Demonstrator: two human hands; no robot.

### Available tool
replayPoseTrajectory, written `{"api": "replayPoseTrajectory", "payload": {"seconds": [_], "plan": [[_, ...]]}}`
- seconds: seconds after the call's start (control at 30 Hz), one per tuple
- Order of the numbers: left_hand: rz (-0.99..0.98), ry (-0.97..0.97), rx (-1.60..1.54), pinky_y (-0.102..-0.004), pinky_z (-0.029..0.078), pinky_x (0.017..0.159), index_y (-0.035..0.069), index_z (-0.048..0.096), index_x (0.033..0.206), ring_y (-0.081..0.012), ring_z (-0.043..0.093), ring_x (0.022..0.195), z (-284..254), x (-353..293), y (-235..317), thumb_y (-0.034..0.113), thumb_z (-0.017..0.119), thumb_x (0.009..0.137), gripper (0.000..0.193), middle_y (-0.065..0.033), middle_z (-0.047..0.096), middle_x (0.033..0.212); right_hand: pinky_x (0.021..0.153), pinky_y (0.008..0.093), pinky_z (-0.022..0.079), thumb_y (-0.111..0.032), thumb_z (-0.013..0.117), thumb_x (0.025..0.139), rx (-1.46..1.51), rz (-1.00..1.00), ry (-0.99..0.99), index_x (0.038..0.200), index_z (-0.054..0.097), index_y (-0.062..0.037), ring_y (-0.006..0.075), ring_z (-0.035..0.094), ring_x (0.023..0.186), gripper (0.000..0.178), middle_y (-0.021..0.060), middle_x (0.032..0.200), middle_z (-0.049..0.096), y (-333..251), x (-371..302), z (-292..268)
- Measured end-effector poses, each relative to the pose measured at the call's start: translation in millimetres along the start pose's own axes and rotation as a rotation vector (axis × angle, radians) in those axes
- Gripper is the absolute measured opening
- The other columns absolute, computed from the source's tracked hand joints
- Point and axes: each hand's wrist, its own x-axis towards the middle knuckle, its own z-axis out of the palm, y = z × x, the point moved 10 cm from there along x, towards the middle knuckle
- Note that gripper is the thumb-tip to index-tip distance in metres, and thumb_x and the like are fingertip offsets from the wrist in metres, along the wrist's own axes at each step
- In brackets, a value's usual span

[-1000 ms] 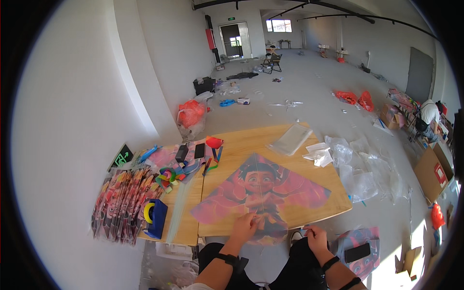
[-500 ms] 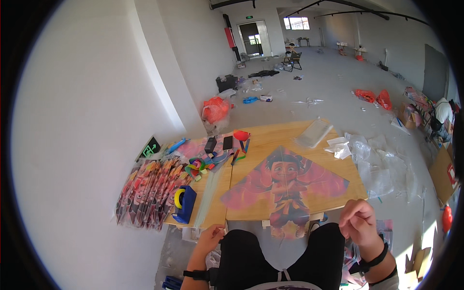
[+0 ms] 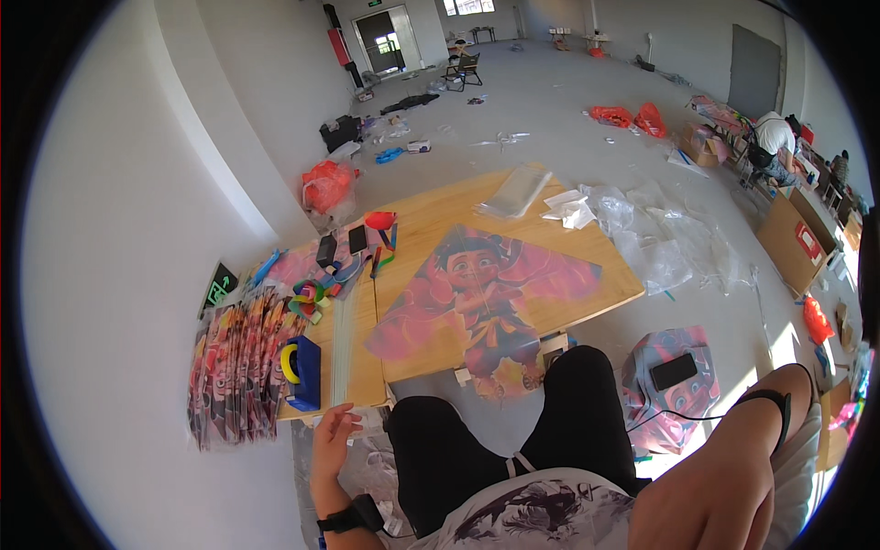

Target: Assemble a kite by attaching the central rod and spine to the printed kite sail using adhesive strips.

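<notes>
Kite [image 3: 484,295] beyond left hand [image 3: 333,437], slack and empty, and right hand [image 3: 710,502], grip unclear.

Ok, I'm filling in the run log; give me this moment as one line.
left hand: open, empty, near table | right hand: lower right, grip unclear | kite: spread on table, lower end overhanging front edge

It's a head-worn fisheye, tipped down over the lap [image 3: 440,458], table [image 3: 431,203] pretty close, floor [image 3: 550,105] way out beyond.
</notes>
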Motion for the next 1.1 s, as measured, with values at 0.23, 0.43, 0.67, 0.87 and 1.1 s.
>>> {"api": "replayPoseTrajectory", "payload": {"seconds": [0.23, 0.43, 0.67, 0.87, 1.1], "plan": [[-0.031, 0.027, -0.018, -0.0298, 0.051, 0.087, -0.002, 0.058, 0.127, -0.0160, 0.064, 0.092, -25, -10, -1, 0.014, 0.052, 0.103, 0.029, -0.0093, 0.066, 0.104, 0.048, 0.0329, 0.045, -0.004, 0.053, 0.096, 0.023, -0.022, 0.055, 0.095, 0.066, 0.0032, 0.0263, 0.062, 0.063, 0.014, 0.0116, 0.082, 0.060, 2, 14, 2], [-0.084, 0.160, -0.074, -0.0295, 0.051, 0.084, 0.000, 0.058, 0.127, -0.0161, 0.065, 0.090, -70, -21, -27, 0.016, 0.053, 0.103, 0.029, -0.0082, 0.067, 0.103, 0.052, 0.0342, 0.044, -0.010, 0.051, 0.101, -0.042, -0.008, -0.044, 0.098, 0.063, 0.0035, 0.0286, 0.058, 0.064, 0.018, 0.0154, 0.083, 0.059, 32, -22, -2], [-0.163, 0.609, 0.215, -0.0330, 0.054, 0.071, 0.007, 0.067, 0.115, -0.0194, 0.066, 0.078, -112, 0, -162, 0.012, 0.063, 0.092, 0.024, -0.0086, 0.067, 0.092, 0.054, 0.0266, 0.043, 0.001, 0.046, 0.094, -0.069, 0.266, 0.875, 0.087, 0.062, 0.0005, 0.0147, 0.055, 0.060, 0.018, 0.0085, 0.074, 0.059, 125, -171, -128], [-0.095, 0.777, 0.684, -0.0464, 0.052, 0.068, 0.009, 0.068, 0.101, -0.0345, 0.066, 0.072, -95, 32, -153, 0.014, 0.063, 0.088, 0.015, -0.0133, 0.068, 0.089, 0.049, 0.0255, 0.050, -0.006, 0.049, 0.099, -0.079, 1.106, 0.995, 0.103, 0.064, -0.0029, 0.0168, 0.067, 0.060, 0.016, 0.0038, 0.072, 0.059, 274, -346, -158], [-0.258, 1.395, 0.217, -0.0448, 0.050, 0.070, 0.006, 0.066, 0.095, -0.0363, 0.065, 0.077, -143, -29, -181, 0.018, 0.059, 0.091, 0.014, -0.0139, 0.067, 0.084, 0.039, 0.0240, 0.041, -0.015, 0.050, 0.102, -0.226, 0.855, 1.395, 0.102, 0.062, -0.0030, 0.0146, 0.058, 0.048, 0.017, 0.0051, 0.068, 0.059, 270, -368, -159]]}}
